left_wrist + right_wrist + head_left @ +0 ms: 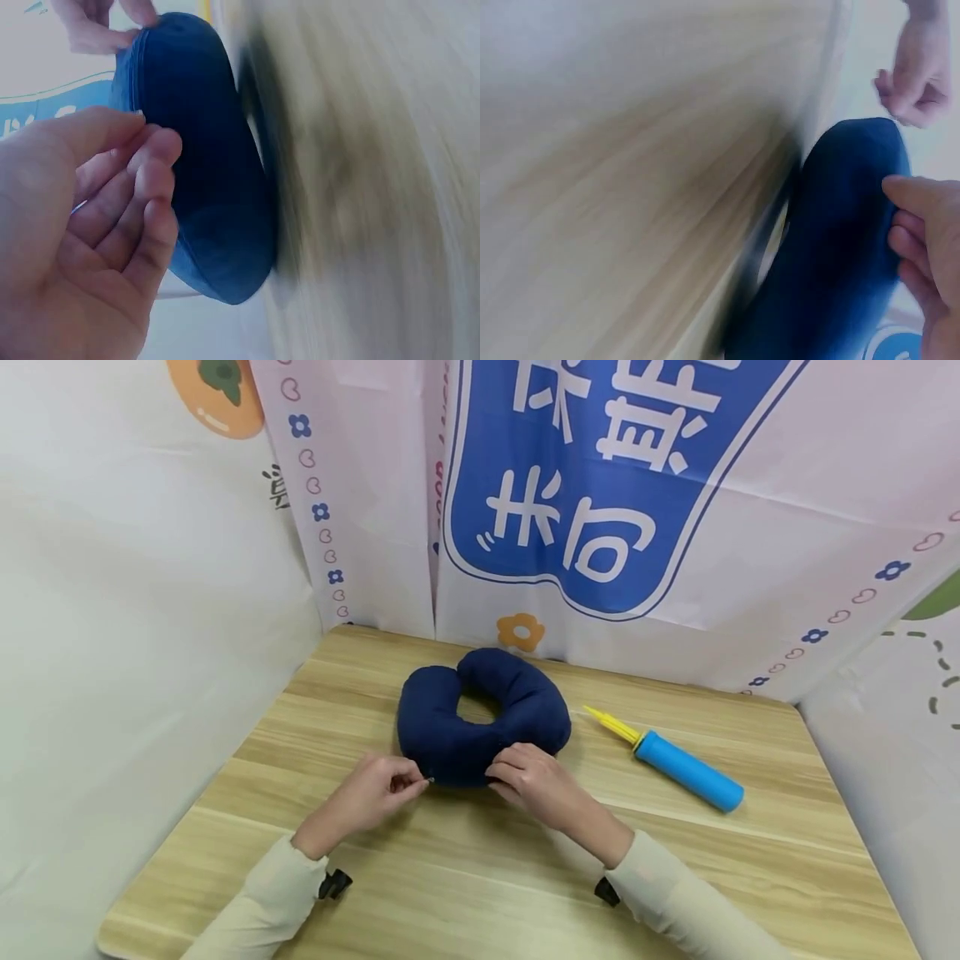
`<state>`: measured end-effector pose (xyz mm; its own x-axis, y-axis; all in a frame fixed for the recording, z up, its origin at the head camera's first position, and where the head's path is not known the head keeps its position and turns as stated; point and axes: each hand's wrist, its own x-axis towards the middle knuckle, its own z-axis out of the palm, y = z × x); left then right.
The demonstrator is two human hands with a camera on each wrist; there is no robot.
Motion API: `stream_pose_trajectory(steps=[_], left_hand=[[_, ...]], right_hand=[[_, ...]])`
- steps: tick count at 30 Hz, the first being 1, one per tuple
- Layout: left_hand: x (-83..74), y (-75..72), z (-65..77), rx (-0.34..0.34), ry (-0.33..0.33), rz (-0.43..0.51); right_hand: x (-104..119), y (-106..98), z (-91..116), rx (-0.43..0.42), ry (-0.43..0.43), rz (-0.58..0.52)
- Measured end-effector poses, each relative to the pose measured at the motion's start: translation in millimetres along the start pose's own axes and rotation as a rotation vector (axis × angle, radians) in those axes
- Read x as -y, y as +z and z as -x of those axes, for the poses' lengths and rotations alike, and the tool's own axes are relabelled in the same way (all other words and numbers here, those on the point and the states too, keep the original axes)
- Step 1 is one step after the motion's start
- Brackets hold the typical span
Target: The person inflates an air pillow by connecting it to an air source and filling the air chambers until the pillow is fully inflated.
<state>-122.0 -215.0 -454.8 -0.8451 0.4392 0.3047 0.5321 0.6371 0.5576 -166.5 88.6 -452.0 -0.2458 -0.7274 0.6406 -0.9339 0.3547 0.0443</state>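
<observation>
A dark blue U-shaped neck pillow (525, 702) lies on the table, its opening turned to the back wall. At its front left edge, my left hand (378, 792) pinches a tiny shiny piece, which looks like a zipper pull (431, 779), between thumb and index finger. A seam runs along the pillow (202, 112) beside these fingertips in the left wrist view. Farther right on the same edge, my right hand (534, 782) grips the fabric, with its thumb (911, 193) on the near side of the pillow (840, 225) and the fingers over the top.
A blue hand pump (690, 770) with a yellow nozzle (611, 722) lies on the wooden table (465, 893), right of the pillow. White printed sheets (375, 510) hang along the back and sides of the table.
</observation>
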Motion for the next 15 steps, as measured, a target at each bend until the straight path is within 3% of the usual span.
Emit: stream_pose_trajectory(steps=[3,5,10,15], left_hand=[[6.0,-5.6,0.5,0.080,-0.097,0.056],[12.4,-13.2,-0.8,0.096,-0.180,0.091],[38.7,-35.7,-12.5,0.045,-0.379,0.175],[62.8,-48.1,-34.2,0.037,-0.576,0.375]], right_hand=[[-1.6,-17.0,8.4,0.056,0.116,-0.053],[-6.5,-30.1,14.8,0.088,0.231,-0.088],[-27.4,-58.9,33.3,0.176,0.582,-0.166],[-50.0,-69.2,51.1,0.247,0.925,-0.334]])
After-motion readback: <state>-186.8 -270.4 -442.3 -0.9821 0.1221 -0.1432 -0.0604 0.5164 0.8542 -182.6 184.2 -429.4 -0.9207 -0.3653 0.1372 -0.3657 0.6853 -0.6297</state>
